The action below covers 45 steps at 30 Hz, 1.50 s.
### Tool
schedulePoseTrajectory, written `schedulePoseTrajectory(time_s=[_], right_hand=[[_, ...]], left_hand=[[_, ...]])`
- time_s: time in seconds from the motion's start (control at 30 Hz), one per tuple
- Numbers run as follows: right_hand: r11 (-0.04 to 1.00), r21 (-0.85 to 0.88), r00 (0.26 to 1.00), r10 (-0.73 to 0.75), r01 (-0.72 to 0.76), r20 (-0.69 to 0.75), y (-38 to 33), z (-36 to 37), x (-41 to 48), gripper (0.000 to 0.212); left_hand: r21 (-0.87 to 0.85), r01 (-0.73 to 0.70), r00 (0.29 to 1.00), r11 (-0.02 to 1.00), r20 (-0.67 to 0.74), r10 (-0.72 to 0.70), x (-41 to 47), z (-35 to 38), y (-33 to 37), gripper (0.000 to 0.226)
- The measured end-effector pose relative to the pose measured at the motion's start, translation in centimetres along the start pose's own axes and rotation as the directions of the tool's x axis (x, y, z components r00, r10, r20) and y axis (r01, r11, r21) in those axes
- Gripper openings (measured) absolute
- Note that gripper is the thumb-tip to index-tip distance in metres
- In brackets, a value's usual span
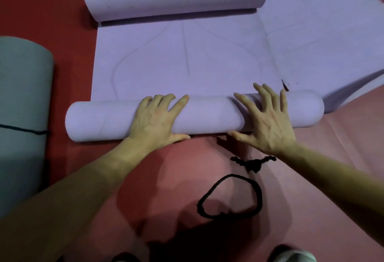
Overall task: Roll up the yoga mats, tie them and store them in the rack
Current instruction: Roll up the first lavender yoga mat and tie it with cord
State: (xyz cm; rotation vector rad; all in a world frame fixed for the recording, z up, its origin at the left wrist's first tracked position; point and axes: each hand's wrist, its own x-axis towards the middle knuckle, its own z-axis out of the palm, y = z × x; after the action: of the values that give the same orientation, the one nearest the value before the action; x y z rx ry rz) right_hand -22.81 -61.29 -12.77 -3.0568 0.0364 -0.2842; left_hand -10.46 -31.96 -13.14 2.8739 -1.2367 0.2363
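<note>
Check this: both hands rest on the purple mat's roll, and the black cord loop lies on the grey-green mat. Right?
No: the head view shows the black cord loop on the pink mat. The left hand and right hand do rest on the purple mat's roll.

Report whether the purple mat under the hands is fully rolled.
Partly rolled: left hand and right hand press its roll; flat mat lies beyond.

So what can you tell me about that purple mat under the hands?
The purple mat looks like soft, finely textured foam with faint curved lines on it. Its near end is rolled into a tube lying crosswise; its far end curls in a larger roll, a flat stretch between. The left hand and right hand rest on the near tube, fingers spread.
</note>
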Motion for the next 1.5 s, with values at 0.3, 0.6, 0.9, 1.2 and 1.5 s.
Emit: schedulePoseTrajectory(time_s=[0.3,0.6,0.9,1.2,1.5], right_hand=[[0.994,-0.024,0.994,-0.105,0.105,-0.015,-0.3,0.7,-2.2,0.101],[0.997,-0.026,0.991,-0.074,0.077,0.113,0.7,0.5,2.4,0.095],[0.995,0.074,0.996,-0.054,0.060,-0.074,-1.0,0.6,0.9,0.086],[0.988,-0.098,0.988,-0.113,0.123,0.104,0.3,1.6,4.7,0.115],[0.991,-0.054,0.992,-0.122,0.122,0.017,-0.9,0.2,1.8,0.091]], left_hand=[[-0.028,0.068,0.996,0.997,-0.048,-0.070,-3.8,0.0,1.9,0.105],[-0.008,0.148,0.986,0.989,0.080,-0.147,-3.5,-0.7,1.5,0.113],[-0.082,0.152,0.986,0.985,0.088,-0.144,-0.8,-0.1,-1.3,0.106],[-0.015,0.179,0.977,0.984,0.120,-0.176,0.5,-0.2,-1.6,0.124],[-0.095,0.093,0.996,0.991,0.007,-0.092,-0.9,-0.5,-2.3,0.108]])
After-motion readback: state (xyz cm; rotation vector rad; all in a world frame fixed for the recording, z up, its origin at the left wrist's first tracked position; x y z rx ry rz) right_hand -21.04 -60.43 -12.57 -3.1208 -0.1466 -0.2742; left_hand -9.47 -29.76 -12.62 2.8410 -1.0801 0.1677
